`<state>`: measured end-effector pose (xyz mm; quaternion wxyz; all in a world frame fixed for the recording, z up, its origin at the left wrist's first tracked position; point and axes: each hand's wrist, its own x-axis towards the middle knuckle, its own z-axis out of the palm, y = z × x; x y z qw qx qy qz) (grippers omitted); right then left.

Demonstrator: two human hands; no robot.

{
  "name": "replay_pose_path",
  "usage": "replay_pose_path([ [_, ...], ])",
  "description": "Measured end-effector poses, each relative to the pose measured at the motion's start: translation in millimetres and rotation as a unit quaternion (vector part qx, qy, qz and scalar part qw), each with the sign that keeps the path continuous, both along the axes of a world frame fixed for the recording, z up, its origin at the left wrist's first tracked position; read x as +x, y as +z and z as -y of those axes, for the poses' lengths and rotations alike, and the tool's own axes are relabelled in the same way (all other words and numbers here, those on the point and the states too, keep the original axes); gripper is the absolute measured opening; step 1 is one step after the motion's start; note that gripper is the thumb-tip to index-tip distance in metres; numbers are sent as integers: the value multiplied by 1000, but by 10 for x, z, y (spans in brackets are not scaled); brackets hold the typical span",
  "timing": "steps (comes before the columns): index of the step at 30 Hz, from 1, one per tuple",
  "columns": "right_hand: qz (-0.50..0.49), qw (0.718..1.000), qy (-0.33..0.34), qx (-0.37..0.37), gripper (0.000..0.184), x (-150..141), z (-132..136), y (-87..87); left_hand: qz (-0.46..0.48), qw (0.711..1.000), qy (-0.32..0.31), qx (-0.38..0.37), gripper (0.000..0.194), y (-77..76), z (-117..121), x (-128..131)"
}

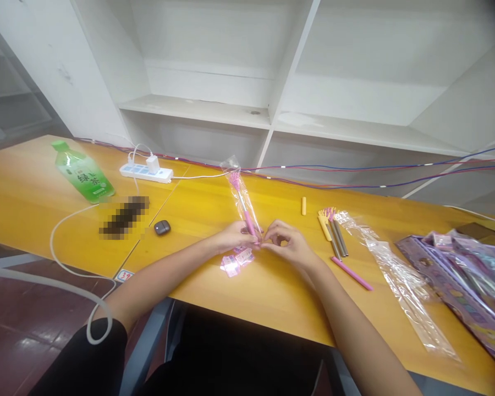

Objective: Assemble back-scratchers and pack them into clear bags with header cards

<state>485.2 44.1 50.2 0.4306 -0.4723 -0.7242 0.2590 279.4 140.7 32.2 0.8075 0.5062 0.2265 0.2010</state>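
Note:
A pink back scratcher (248, 216) with a claw-shaped head and a metal rod lies inside a clear plastic bag (232, 164), pointing away from me. My left hand (233, 236) is closed around the near end of its handle through the bag. Close beside it, my right hand (287, 245) pinches at the bag's near end, thumb and forefinger together. Small pink-and-white printed cards (232, 265) lie in a loose pile just below my hands. What exactly sits between the right fingertips is too small to make out beyond the bag's edge.
Right of my hands lie back scratcher rods with claws (337, 237), a pink handle (352, 273), a yellow handle (303, 205), clear bags (390, 269) and a purple printed package (445, 291). Leftward are a black case (162, 227), power strip (146, 172) and green bottle (84, 175).

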Motion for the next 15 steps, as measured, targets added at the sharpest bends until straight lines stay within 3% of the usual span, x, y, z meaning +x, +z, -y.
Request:
replay_pose_path([
  [7, 40, 999, 14, -26, 30, -34, 40, 85, -22, 1000, 10, -3, 36, -9, 4, 15],
  [15, 55, 998, 16, -27, 30, -62, -3, -36, -24, 999, -22, -19, 28, -39, 107, 59],
])
